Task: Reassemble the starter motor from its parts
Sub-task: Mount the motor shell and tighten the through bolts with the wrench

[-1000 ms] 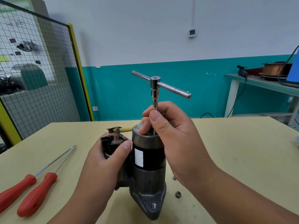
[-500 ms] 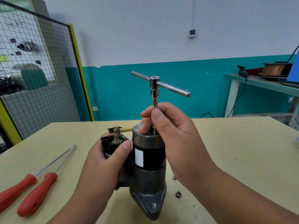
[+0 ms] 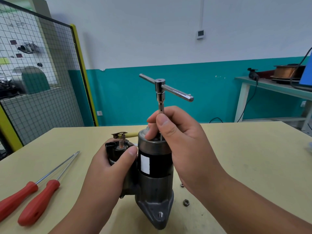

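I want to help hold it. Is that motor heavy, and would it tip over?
Probably heavy: the starter motor looks like thick metal. It may tip, since it stands tall on a narrow end and the left hand steadies it.

A white-over-teal wall (image 3: 168, 48) backs the yellowish table (image 3: 253, 157), with a wire-mesh partition (image 3: 42, 107) and a green bench (image 3: 270, 88).

T-handle wrench (image 3: 159, 89) tip hidden behind right hand (image 3: 184, 142)
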The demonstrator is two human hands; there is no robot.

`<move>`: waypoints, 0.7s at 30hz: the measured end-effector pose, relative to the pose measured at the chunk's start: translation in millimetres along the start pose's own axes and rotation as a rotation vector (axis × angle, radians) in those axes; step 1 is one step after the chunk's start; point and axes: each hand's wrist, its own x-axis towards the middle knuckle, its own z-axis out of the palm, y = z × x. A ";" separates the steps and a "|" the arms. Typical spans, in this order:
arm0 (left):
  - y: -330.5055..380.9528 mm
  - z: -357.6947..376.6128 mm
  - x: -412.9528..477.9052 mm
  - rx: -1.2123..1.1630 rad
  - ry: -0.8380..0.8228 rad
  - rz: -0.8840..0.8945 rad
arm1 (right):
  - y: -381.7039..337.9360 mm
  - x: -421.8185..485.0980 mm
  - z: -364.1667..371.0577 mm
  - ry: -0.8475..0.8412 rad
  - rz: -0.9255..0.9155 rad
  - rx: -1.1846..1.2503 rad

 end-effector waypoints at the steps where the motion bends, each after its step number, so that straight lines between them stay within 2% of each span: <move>1: -0.1 0.0 -0.1 0.002 0.002 -0.001 | -0.1 0.0 0.1 0.002 -0.003 0.001; 21: 0.3 0.6 0.8 0.003 0.010 -0.012 | -0.5 0.1 0.2 0.009 0.003 0.009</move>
